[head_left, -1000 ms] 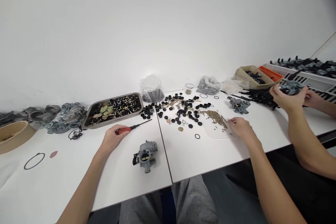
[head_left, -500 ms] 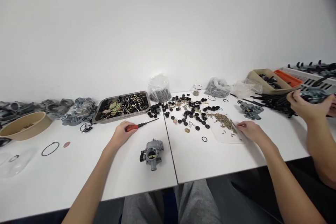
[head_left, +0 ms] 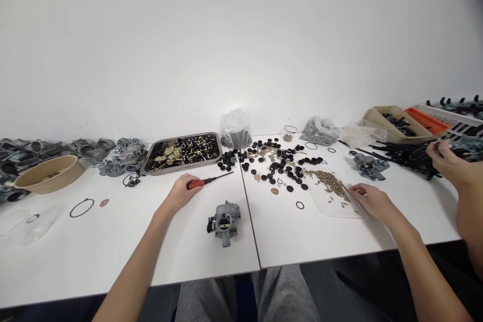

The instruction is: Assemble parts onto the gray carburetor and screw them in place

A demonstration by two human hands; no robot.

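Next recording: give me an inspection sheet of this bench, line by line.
Surface: two white tables butted together, seam at centre.
Job's things: red-handled screwdriver under the left hand; carburetor lying free; brass screws on a clear sheet.
Clutter: metal tray of parts, black caps, O-ring, tan bowl, bagged parts.
Grippers: left hand on the screwdriver handle; right hand at the screws, hold unclear.
Cables: nothing seen.
Surroundings: white wall; another person's hand far right.
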